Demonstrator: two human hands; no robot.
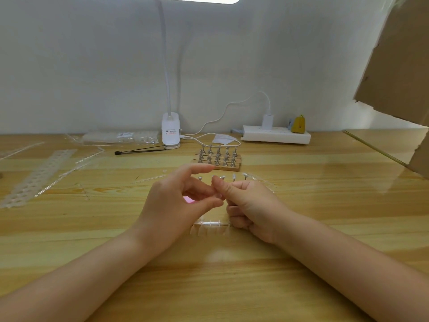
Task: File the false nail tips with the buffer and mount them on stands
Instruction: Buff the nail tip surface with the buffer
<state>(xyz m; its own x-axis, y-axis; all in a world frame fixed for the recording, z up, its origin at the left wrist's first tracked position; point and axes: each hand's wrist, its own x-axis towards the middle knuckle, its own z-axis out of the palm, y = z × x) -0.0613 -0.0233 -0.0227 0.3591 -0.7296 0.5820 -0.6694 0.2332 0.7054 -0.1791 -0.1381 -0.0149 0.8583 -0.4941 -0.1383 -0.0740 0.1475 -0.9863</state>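
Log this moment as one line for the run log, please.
left hand and right hand pinching small clear nail tip together | stands on wooden base behind | clear strip under hands | table

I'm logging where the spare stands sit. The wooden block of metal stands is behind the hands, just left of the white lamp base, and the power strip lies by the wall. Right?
Not quite. In the head view the wooden block of metal stands sits to the right of the white lamp base, not left. It is behind the hands, and the power strip does lie by the wall.

Home craft desk: wooden tabletop (301,205), clip lamp (171,131), power strip (276,134), nail-tip stands (218,156).
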